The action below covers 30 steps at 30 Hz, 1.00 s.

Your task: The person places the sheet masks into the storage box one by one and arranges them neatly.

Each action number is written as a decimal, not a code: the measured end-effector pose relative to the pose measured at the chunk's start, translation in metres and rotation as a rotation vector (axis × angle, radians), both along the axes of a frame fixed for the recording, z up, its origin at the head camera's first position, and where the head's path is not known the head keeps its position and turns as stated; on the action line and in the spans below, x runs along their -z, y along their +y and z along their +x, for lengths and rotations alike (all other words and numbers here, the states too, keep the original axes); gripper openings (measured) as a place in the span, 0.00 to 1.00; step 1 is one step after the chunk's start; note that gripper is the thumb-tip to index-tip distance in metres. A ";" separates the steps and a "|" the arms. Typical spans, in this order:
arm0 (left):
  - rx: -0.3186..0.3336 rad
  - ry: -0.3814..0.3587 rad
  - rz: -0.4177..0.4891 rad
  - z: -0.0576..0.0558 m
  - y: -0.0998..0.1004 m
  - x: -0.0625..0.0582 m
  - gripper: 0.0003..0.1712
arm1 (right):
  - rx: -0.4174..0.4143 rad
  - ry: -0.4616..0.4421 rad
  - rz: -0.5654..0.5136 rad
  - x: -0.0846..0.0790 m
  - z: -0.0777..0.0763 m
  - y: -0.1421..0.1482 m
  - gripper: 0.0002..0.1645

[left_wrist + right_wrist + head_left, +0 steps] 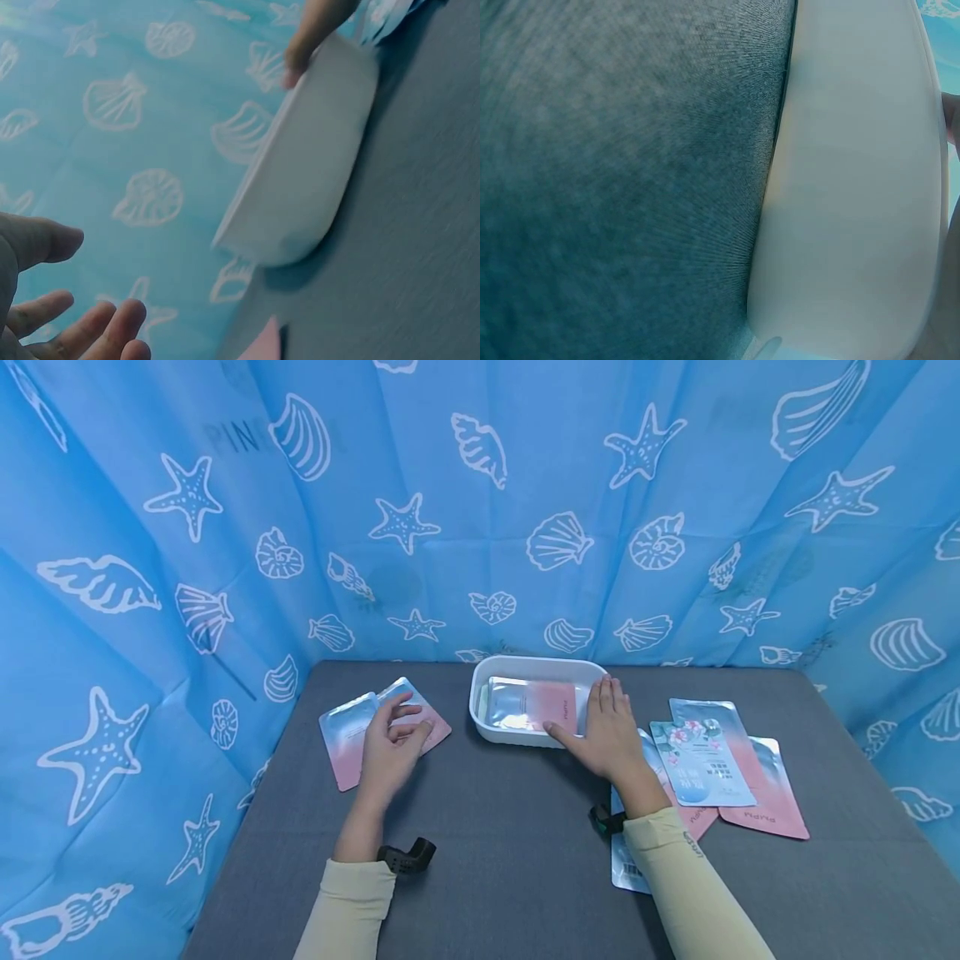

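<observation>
White tub [517, 737], against right hand [611, 731], sachet [517, 702] inside

1. Head view: I look forward and down from the wearer's height, set farthest back. Whole width of grey surface [495, 860], blue curtain [405, 577] behind, left grip [392, 739], right grip [609, 731].
2. Left wrist view: nearer, low and rolled, so the surface slants down the right side. Left grip at lower left; white tub [307, 157] seen side-on beyond.
3. Right wrist view: closest, rolled, tub wall filling much of the right half, surface at left.
4. Shared: all three views catch tub, surface, curtain and part of the right grip.
</observation>
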State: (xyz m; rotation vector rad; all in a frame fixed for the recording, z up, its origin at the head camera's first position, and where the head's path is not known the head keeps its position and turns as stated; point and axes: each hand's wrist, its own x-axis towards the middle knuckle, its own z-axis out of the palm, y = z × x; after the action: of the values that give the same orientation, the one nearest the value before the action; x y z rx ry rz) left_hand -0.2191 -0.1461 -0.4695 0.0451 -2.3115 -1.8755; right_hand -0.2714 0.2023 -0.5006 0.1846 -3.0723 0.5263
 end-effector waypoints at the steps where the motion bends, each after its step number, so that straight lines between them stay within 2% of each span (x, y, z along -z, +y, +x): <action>1: -0.007 -0.007 0.008 0.000 -0.005 -0.001 0.31 | 0.000 -0.001 0.001 0.000 0.000 0.000 0.77; 5: -0.055 -0.024 0.024 0.000 -0.026 -0.003 0.31 | -0.003 -0.001 0.000 0.000 0.000 0.000 0.78; 13: -0.219 0.014 -0.010 -0.003 -0.064 0.002 0.30 | -0.002 -0.003 0.000 -0.001 0.000 -0.001 0.77; 15: -0.264 0.002 -0.015 -0.003 -0.072 0.004 0.31 | -0.002 -0.003 0.001 -0.002 0.000 -0.001 0.77; 18: -0.329 -0.055 -0.019 -0.002 -0.086 0.008 0.33 | -0.001 -0.003 -0.003 -0.002 0.001 -0.001 0.77; 21: -0.361 -0.155 -0.064 0.001 -0.098 0.012 0.40 | 0.000 -0.002 -0.008 -0.001 0.001 -0.001 0.77; 25: -0.358 -0.273 -0.133 0.004 -0.108 0.020 0.46 | 0.004 -0.006 -0.005 0.000 0.000 -0.001 0.77; 30: -0.346 -0.332 -0.148 0.004 -0.113 0.028 0.52 | 0.006 -0.006 -0.001 0.001 0.000 -0.001 0.77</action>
State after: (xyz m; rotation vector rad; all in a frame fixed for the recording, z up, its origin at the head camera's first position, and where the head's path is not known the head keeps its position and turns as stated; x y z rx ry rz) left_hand -0.2155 -0.2590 -0.4980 0.7386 -2.4396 -1.6187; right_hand -0.2715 0.2016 -0.5019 0.1740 -3.0779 0.5286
